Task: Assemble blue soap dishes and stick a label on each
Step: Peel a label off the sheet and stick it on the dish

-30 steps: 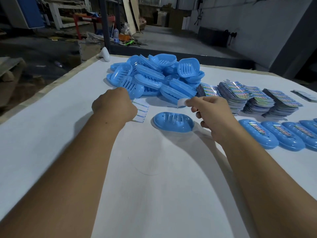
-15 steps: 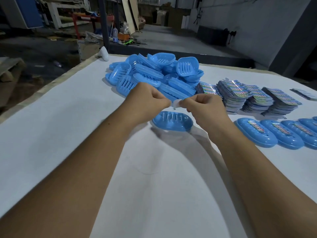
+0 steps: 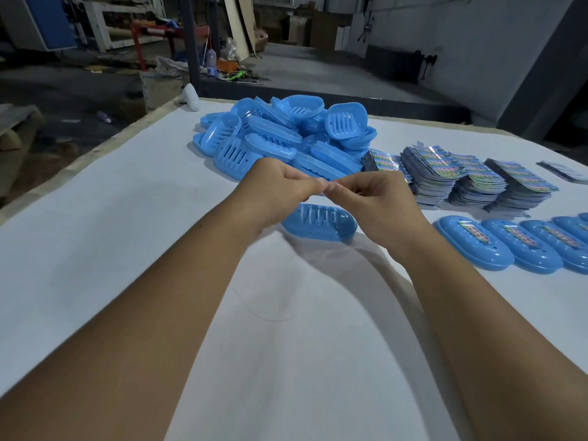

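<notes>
Here, at the far left corner of the white cloth-covered table (image 3: pixel 95 249), a small white plastic object (image 3: pixel 190 96) rests near the edge. To its right lies a loose heap of blue plastic soap-dish halves (image 3: pixel 280 135), slotted trays and shells tumbled over one another.

Just in front of the heap, the left hand (image 3: pixel 276 189) is raised above the table with its fingers curled, thumb and forefinger pinched together at the tips. The right hand (image 3: pixel 378 202) meets it fingertip to fingertip, pinching in the same way. Something small and pale shows between the two pinches, too little of it visible to name. Below and partly behind the hands, one assembled blue oval soap dish (image 3: pixel 321 222) sits on the cloth, its slotted face up and bare of any label.

Further right, behind that dish, stand several stacks of glossy multicoloured printed labels (image 3: pixel 461 179), close beside the heap, with a thinner stack (image 3: pixel 566 170) at the picture's right edge. Nearer the person, a row of finished blue soap dishes (image 3: pixel 509 246) lies side by side, each with a colourful label strip across its top.
</notes>
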`<move>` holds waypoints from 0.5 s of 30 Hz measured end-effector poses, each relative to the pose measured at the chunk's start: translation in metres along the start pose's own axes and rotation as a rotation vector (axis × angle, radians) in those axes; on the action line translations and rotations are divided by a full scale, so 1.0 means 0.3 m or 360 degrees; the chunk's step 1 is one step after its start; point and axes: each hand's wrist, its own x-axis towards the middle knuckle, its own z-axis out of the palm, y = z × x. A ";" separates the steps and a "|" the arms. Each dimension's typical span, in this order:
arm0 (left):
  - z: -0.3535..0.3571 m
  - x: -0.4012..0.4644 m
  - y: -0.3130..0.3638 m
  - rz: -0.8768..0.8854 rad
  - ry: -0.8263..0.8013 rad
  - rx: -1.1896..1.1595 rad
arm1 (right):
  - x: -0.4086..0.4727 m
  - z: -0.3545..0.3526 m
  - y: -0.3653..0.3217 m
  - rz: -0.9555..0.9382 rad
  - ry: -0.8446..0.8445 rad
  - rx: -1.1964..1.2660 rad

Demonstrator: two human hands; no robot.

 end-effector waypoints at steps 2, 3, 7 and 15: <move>-0.001 0.005 -0.001 -0.0005 0.0056 0.0008 | -0.001 0.005 0.000 -0.0029 -0.0017 -0.0024; -0.002 0.009 -0.004 -0.0002 0.0081 0.0001 | 0.001 0.006 0.002 -0.0017 0.0005 -0.0039; -0.003 0.023 -0.013 0.0013 0.0133 -0.0085 | 0.016 -0.011 0.019 0.0193 0.0207 -0.0160; -0.003 0.021 -0.016 0.0013 0.0126 -0.0099 | 0.016 -0.013 0.016 0.0288 0.0221 -0.0151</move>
